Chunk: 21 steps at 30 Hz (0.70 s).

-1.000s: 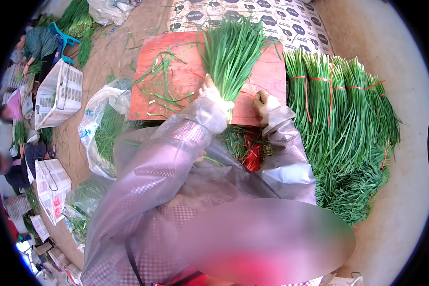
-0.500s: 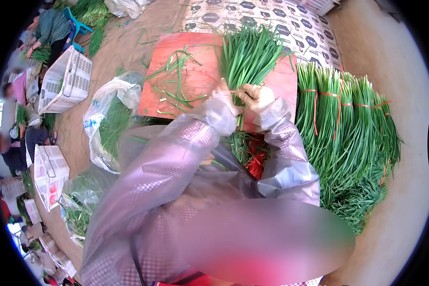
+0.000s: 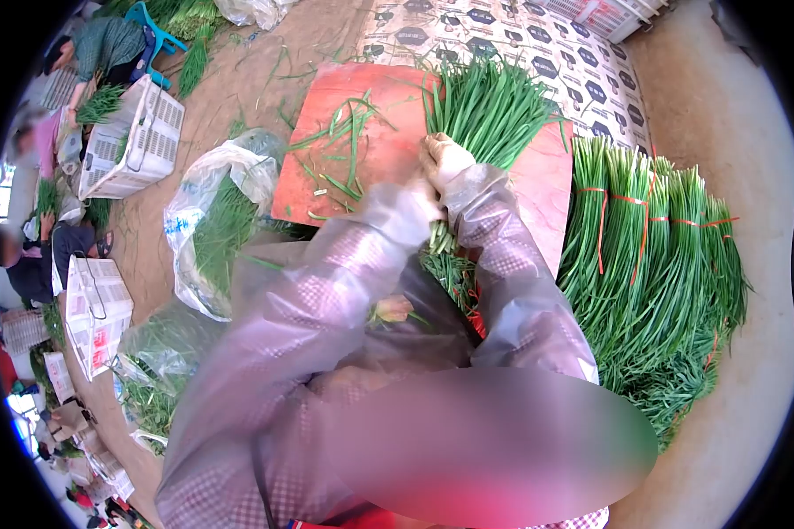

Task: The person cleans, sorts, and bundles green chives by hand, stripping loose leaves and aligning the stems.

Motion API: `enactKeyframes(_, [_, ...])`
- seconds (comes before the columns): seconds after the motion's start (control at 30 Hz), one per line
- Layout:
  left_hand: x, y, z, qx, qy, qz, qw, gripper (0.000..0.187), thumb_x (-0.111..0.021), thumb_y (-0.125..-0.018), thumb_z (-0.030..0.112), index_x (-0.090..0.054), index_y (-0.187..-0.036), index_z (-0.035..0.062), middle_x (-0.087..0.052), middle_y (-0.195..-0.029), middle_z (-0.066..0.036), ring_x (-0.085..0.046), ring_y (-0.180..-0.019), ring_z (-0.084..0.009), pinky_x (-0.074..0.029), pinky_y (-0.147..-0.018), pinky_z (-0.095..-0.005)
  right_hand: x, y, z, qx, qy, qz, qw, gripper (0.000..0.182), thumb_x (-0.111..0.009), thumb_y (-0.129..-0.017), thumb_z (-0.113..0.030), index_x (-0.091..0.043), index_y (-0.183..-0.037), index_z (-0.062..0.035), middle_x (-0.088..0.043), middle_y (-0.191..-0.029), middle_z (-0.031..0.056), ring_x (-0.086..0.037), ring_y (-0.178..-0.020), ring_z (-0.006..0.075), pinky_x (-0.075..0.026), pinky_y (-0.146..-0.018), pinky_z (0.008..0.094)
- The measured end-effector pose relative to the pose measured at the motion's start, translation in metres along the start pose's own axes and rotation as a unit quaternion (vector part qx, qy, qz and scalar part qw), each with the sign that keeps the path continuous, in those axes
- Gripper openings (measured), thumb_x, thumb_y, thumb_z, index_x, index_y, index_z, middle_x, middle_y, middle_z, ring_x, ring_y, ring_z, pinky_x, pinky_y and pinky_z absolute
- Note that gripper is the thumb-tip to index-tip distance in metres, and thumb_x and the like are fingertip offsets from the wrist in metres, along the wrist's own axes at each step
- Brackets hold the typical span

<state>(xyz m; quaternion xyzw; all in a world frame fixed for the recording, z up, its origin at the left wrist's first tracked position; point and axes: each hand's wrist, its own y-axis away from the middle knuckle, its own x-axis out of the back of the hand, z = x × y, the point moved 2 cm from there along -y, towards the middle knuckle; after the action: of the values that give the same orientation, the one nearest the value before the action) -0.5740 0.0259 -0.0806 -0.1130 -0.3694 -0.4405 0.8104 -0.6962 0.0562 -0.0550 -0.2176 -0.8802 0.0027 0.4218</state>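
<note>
A loose bunch of garlic chives (image 3: 490, 113) lies on the red board (image 3: 388, 88), its leaves fanned out away from me and its cut stalk ends toward me. My right hand (image 3: 445, 160) is closed at the left side of the bunch, fingers bent; what it pinches is hidden. Just below it, my left hand (image 3: 423, 198) is closed against the lower stalks, partly blurred and covered by its sleeve. Stalk ends (image 3: 442, 238) poke out under the hands. Loose chive leaves (image 3: 353, 150) are scattered on the board's left part.
Bundles of chives tied with red bands (image 3: 648, 212) stand at the right. A plastic bag of greens (image 3: 216, 220) sits at the left. Beyond it are white crates (image 3: 141, 141) and people handling greens. Patterned sheeting (image 3: 503, 35) lies behind the board.
My right hand has moved left across the bunch, over my left hand. The red tie stretched between my hands before is now hidden. The view has shifted slightly.
</note>
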Motion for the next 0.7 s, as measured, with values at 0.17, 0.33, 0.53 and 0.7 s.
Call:
enactKeyframes(0.17, [0.049,-0.036,-0.042,0.077,0.344,-0.094,0.931,0.043,-0.059,-0.071,0.001,-0.058,-0.113,-0.0011,-0.065,-0.100,-0.011,-0.060,-0.090,-0.0200,-0.049,-0.078,-0.0309,0.000,0.001,-0.006,-0.022,0.040,-0.009,0.999,0.023,-0.055,-0.086,-0.020,-0.062,-0.097,-0.0014,-0.061,-0.098,0.0181,-0.059,-0.091,0.0361,-0.048,-0.080,0.0387])
enactKeyframes(0.33, [0.035,-0.086,-0.105,-0.017,0.206,0.166,0.964,0.021,-0.060,-0.076,0.005,-0.067,-0.096,0.0055,-0.066,-0.089,-0.009,-0.059,-0.071,-0.0156,-0.048,-0.063,-0.0281,-0.001,0.000,-0.010,-0.023,0.029,0.021,0.999,0.017,-0.057,-0.084,-0.018,-0.060,-0.089,-0.0021,-0.059,-0.091,0.0176,-0.059,-0.085,0.0369,-0.049,-0.075,0.0407])
enactKeyframes(0.53, [0.049,-0.090,-0.082,0.018,0.004,0.106,0.994,0.011,-0.066,-0.075,0.017,-0.067,-0.083,0.0091,-0.064,-0.081,-0.012,-0.061,-0.073,-0.0233,-0.049,-0.068,-0.0337,-0.002,0.003,-0.014,-0.027,0.045,0.063,0.997,0.012,-0.057,-0.082,-0.014,-0.059,-0.085,-0.0028,-0.058,-0.086,0.0174,-0.059,-0.080,0.0375,-0.049,-0.070,0.0412])
enactKeyframes(0.7, [0.045,-0.085,-0.077,-0.084,-0.058,0.190,0.976,0.008,-0.069,-0.072,0.011,-0.063,-0.074,0.0057,-0.060,-0.072,-0.011,-0.059,-0.065,-0.0228,-0.048,-0.061,-0.0332,0.002,0.004,-0.020,-0.023,0.044,0.071,0.996,0.010,-0.059,-0.080,-0.013,-0.059,-0.082,-0.0028,-0.058,-0.083,0.0174,-0.059,-0.079,0.0369,-0.049,-0.069,0.0404])
